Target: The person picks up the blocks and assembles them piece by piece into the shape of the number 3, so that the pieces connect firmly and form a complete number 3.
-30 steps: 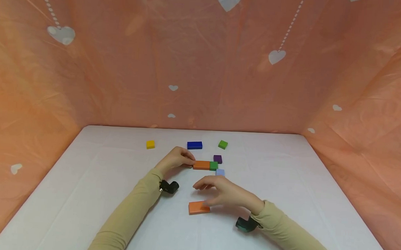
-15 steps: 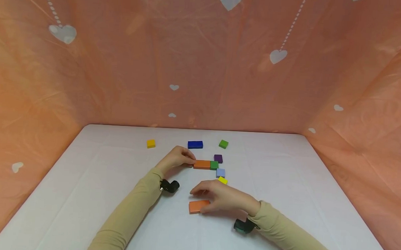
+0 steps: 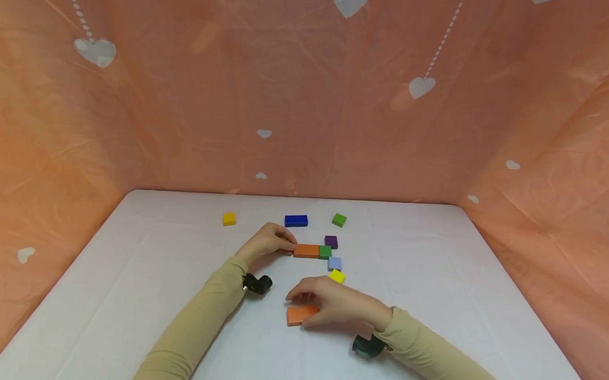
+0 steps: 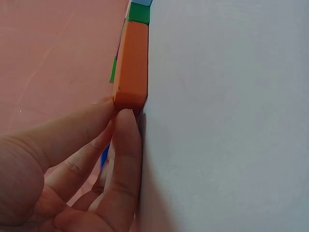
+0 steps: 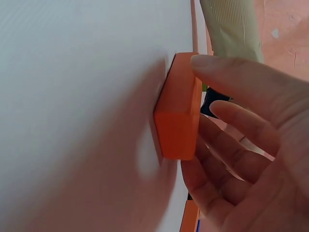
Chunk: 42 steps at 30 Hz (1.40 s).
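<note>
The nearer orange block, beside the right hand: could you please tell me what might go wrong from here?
The thumb of the right hand reaches the edge of the nearer orange block, but the other fingers show no clear grip, so a lift now might slip. The bright yellow block lies close beyond that hand, which could knock it.

Smooth, faintly satiny faces now shown by the orange blocks (image 5: 176, 135)
A matt, cloth-like tabletop (image 3: 256, 358) is seen, backed by creased sheeting (image 3: 308, 105)
</note>
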Tool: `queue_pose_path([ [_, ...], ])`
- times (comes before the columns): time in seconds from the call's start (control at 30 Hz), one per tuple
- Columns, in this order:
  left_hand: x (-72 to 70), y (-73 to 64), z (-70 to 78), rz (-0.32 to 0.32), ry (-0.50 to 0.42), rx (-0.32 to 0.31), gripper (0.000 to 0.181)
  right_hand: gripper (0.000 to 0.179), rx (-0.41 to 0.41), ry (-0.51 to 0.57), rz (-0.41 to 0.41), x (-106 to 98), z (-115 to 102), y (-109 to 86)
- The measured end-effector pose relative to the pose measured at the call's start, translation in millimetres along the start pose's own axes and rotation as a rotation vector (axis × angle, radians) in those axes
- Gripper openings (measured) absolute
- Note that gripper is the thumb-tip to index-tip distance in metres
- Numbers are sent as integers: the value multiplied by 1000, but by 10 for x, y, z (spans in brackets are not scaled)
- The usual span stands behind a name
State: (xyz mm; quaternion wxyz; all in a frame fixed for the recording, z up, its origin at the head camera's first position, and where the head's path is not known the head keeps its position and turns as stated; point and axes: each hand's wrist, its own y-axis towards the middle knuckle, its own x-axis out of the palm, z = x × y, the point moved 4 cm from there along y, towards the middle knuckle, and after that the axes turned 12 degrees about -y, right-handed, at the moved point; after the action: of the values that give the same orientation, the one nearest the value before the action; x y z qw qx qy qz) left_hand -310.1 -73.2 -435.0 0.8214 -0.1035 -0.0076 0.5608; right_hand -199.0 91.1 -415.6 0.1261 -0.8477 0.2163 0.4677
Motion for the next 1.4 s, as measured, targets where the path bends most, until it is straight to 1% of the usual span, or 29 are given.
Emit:
queue_pose_path([
  [0.33, 4, -2, -6, 5, -24, -7, 13, 40, -1, -33, -13, 16, -27, 25],
  [0.5, -2, 3, -6, 11, -18, -5, 12, 36, 3, -57, -15, 29, -26, 34],
  [0.7, -3, -7, 2, 1, -11, 12, 14, 32, 13, -70, -22, 34, -31, 46],
  [0.93, 3, -13, 0, -2, -19, 9, 15, 31, 5, -78, -23, 27, -47, 46],
  [1.17, 4, -12, -1, -12, -36, 19, 15, 30, 21, -73, 23, -66, -38, 8],
  [1.4, 5, -21, 4, -9, -44, 13, 15, 29, 36, -79, 54, -171, -36, -23],
])
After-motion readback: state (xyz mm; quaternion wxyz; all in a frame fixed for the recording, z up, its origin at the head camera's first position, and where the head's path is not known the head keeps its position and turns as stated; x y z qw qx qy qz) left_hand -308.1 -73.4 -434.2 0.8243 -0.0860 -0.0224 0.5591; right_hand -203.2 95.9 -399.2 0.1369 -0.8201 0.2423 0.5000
